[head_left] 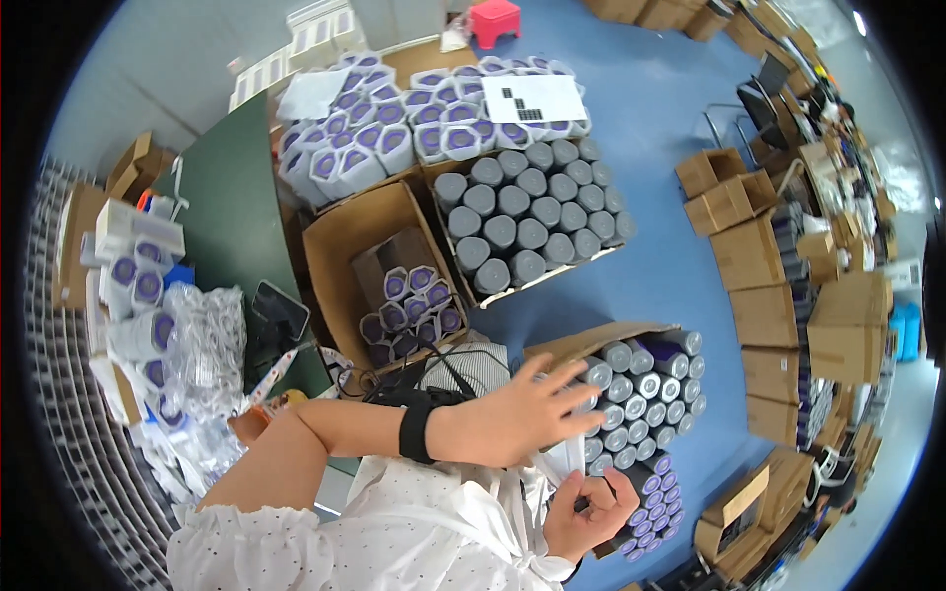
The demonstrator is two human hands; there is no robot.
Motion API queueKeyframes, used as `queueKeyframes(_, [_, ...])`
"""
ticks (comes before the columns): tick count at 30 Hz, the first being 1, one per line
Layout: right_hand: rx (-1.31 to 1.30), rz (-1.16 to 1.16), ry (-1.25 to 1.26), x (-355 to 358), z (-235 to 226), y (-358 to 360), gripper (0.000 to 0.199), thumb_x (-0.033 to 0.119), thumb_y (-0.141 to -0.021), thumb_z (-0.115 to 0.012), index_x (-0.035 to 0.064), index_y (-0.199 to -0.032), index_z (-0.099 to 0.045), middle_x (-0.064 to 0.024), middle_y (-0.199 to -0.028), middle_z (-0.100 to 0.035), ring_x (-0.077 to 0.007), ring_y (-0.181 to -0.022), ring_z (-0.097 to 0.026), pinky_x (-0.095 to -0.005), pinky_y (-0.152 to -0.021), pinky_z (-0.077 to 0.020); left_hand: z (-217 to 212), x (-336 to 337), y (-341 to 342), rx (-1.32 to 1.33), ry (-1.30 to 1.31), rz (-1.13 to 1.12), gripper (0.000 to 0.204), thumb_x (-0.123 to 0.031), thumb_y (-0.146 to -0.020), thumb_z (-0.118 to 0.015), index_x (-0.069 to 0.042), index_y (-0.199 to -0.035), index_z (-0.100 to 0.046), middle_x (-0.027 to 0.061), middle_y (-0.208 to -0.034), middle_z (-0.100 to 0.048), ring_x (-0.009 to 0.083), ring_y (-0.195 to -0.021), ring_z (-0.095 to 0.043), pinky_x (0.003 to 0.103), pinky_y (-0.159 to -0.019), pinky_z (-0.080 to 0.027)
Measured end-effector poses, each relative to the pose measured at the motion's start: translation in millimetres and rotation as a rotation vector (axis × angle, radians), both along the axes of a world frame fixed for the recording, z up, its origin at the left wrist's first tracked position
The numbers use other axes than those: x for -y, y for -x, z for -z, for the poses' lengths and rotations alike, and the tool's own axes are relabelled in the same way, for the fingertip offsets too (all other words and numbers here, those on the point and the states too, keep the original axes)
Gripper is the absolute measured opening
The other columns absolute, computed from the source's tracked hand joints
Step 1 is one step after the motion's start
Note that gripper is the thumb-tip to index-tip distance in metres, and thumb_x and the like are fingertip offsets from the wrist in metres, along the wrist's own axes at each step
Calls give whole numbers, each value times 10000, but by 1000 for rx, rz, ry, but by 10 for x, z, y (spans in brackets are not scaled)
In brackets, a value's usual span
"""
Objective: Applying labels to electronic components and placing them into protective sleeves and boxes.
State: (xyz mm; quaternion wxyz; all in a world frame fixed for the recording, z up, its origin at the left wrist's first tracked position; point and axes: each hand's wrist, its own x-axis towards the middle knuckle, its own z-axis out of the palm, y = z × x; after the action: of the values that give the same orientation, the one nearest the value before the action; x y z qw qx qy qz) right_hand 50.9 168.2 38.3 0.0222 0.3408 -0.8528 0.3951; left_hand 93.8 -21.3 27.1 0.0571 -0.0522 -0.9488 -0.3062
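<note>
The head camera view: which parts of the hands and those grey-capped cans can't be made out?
- Left hand: palm faces down on the box of grey-capped cans, so contact beneath it is hidden.
- Right hand: fingers curled; whether it grips anything cannot be told.
- Cans' lower bodies: hidden by neighbouring cans and the box wall.
- Far cartons: contents too small and bent by the fisheye rim.

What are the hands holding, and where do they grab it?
The left hand holds nothing; it lies flat on the grey can tops in the box. The right hand is curled by the purple-capped cans; any hold cannot be told.
</note>
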Motion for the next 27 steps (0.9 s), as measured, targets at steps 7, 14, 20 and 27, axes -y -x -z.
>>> queueKeyframes(7, [22,-233,59,121,-24,31,90,-23,-832,-631,-1,-884,-560,-75,-860,-598,-105,-646,-521,-224,-549,-388,10,72,-480,-35,-176,-193,944,-124,-564,-812,-121,-1391,-356,138,-1196,-483,320,-1031,-542,429,-803,-493])
queueKeyframes(14, [135,-672,374,302,-172,47,228,-105,-612,-637,22,-801,-645,-98,-713,-681,-238,-614,-686,-287,-534,-537,-140,462,-824,104,-248,-404,663,-204,-598,-799,-128,-1204,-540,100,-1172,-532,323,-1012,-587,389,-846,-500])
queueKeyframes(20, [161,-544,295,235,-105,139,178,-122,-661,-581,13,-769,-621,-110,-653,-645,-229,-548,-631,-267,-506,-469,-32,1037,-1113,210,-38,-831,646,-293,-577,-793,-106,-1152,-564,113,-1097,-574,337,-943,-615,401,-822,-506])
queueKeyframes(27, [191,-287,126,41,113,176,142,-119,-752,-552,-6,-818,-609,-117,-640,-605,-216,-543,-580,-277,-502,-429,1009,1880,-1375,323,186,-1336,752,-380,-533,-800,-118,-1181,-521,137,-1071,-557,359,-930,-620,444,-798,-518])
